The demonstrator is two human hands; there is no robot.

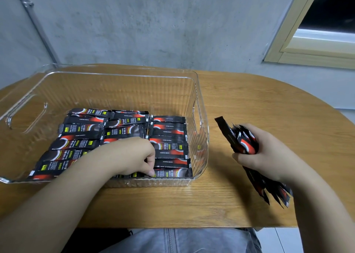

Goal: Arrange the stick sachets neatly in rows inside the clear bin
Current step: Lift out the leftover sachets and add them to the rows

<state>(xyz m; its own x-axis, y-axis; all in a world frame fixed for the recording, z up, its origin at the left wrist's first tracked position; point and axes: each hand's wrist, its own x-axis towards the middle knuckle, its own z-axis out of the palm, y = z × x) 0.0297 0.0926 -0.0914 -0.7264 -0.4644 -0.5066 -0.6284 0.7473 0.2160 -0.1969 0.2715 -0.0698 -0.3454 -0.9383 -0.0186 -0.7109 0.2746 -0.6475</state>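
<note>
Placing a sachet [169,173] in the bin's [199,103] near row, the left hand [132,156] pinches it; the right hand [269,153] grips the bundle [244,141]. Next, probably seat it flush and draw another.

Black stick sachets [123,135] streaked with red-orange and white arcs, each bearing white lettering and a small yellow-green label, line the floor of a clear bin [197,103] whose colourless walls are ribbed with fine vertical ridges. More sachets in the same black, red and white form the bundle [243,140] at the right hand [269,156], above a surface [269,103] of warm honey-brown with darker wood grain. Behind stand a mottled grey concrete wall [153,22] and a pale cream-yellow window frame [299,49] round dark glass, with grey-blue denim [182,241] at the bottom edge.
</note>
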